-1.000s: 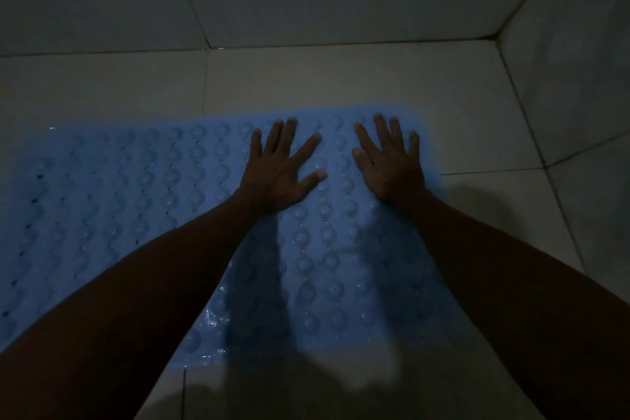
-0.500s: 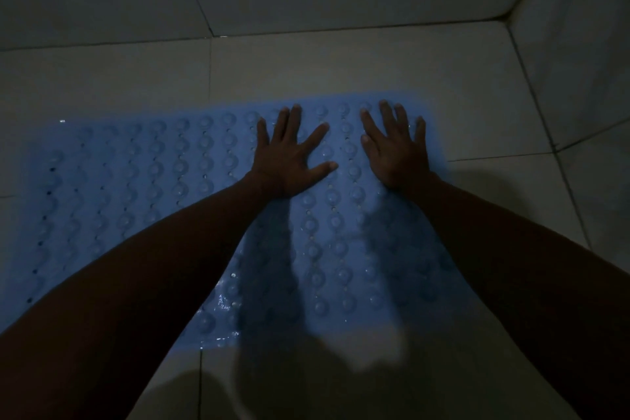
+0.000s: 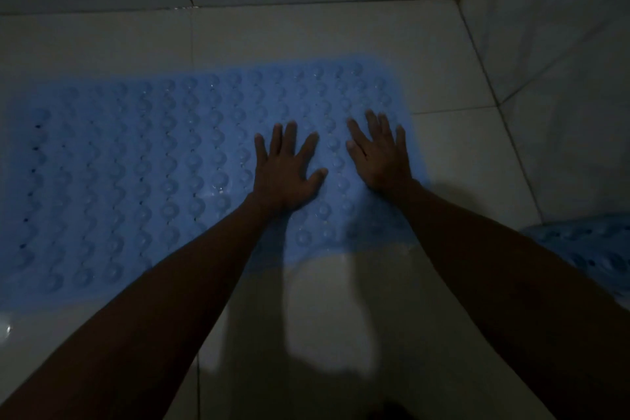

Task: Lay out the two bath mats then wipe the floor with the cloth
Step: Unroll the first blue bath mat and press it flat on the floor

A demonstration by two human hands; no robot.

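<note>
Both hands, left hand and right hand, fingers spread wide, press the blue mat; second mat lies right.

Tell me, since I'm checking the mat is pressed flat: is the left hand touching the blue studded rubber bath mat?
Touching. The head view shows the left hand spread flat, fingers straight, on the blue studded rubber bath mat.

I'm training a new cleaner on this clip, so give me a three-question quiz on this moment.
1. True or false: both hands lie flat on the spread blue mat.
2. Which hand is nearer the mat's right-hand edge?
3. Where does the second blue mat show: A, at the far wall; B, at the frame's right edge; C, under the left arm?

Key:
1. True: left hand and right hand press it, fingers spread.
2. Right hand.
3. B.
</note>
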